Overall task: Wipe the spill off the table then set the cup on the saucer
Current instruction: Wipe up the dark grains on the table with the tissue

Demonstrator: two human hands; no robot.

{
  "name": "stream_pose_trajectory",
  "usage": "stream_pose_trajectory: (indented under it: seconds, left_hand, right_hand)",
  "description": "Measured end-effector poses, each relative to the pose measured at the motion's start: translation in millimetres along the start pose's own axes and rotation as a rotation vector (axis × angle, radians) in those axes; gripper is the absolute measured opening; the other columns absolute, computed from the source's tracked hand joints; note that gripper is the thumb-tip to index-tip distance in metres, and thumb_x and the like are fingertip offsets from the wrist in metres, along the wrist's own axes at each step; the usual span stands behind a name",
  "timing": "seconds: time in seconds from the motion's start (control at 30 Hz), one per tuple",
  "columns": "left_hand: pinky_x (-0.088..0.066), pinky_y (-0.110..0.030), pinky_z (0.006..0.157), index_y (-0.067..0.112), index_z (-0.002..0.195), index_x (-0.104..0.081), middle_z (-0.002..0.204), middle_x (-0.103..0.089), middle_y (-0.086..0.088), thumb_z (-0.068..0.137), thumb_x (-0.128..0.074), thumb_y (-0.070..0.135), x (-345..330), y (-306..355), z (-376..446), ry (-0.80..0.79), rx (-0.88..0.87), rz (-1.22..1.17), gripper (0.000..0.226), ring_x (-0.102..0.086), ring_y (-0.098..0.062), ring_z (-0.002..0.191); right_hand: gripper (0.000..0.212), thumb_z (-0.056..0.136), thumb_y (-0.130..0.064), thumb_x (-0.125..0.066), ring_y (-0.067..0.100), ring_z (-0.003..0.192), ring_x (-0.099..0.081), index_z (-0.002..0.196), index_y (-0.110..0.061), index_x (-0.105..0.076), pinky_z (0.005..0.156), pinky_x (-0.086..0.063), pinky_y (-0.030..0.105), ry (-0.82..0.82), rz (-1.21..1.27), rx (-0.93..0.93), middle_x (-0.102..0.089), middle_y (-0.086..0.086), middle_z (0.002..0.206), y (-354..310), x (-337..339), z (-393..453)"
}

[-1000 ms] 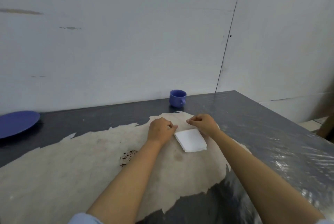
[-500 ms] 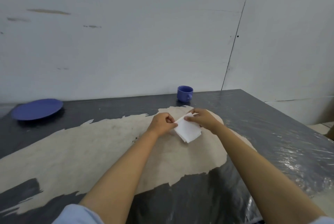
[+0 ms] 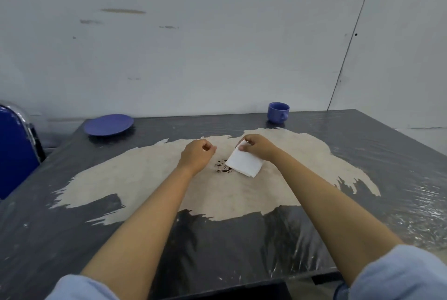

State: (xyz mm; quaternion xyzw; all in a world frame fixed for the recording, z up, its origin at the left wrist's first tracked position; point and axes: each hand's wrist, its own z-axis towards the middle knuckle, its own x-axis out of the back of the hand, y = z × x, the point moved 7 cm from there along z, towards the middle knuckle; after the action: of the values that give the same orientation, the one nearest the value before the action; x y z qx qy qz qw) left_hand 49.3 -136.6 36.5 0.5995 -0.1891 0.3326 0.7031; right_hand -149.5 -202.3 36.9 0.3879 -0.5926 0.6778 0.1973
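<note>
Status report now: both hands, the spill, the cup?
Right hand holds folded tissue beside dark spill. Left hand fisted, empty. Cup far from saucer. Nothing blocking.

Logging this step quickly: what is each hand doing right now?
Left hand: closed in a loose fist, holding nothing visible.
Right hand: closed on the folded napkin, beside the spill.

You have a glossy dark tabletop (image 3: pixel 362 154) worn to matt beige, soft white paper napkin (image 3: pixel 245 163), glazed blue cup (image 3: pixel 278 112).
</note>
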Motion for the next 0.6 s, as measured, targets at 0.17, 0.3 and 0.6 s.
stream_pose_trajectory:
  seconds: [0.17,0.3,0.6]
  left_hand:
    - [-0.041,-0.042,0.103,0.018,0.118,-0.062,0.127,-0.059,-0.004,0.096,-0.047,0.033,12.9,-28.6,-18.2,0.085,0.012,0.241,0.031,-0.051,-0.025,0.121]
    - [-0.036,-0.04,0.109,0.01,0.133,-0.051,0.139,-0.053,-0.01,0.098,-0.043,0.03,7.7,-39.2,-30.1,0.062,-0.012,0.357,0.041,-0.047,-0.028,0.128]
    - [-0.031,-0.037,0.112,0.01,0.135,-0.05,0.141,-0.051,-0.007,0.099,-0.039,0.031,5.5,-42.6,-36.7,0.073,-0.048,0.386,0.043,-0.045,-0.026,0.13]
  right_hand:
    - [0.033,0.093,-0.026,-0.058,0.025,0.125,-0.047,0.126,-0.027,-0.056,0.102,-0.039,0.041,0.342,-0.259,0.043,-0.054,0.003,0.135,-11.3,4.6,-19.3]
    - [0.031,0.095,-0.026,-0.052,0.022,0.123,-0.052,0.125,-0.021,-0.06,0.102,-0.038,0.031,0.355,-0.102,0.132,-0.057,0.003,0.134,-13.1,-19.5,-39.6]
    - [0.047,0.104,-0.016,-0.027,0.03,0.147,-0.022,0.15,-0.009,-0.028,0.118,-0.017,0.053,0.082,-0.56,0.158,-0.021,0.015,0.16,-12.8,-64.8,-37.8]
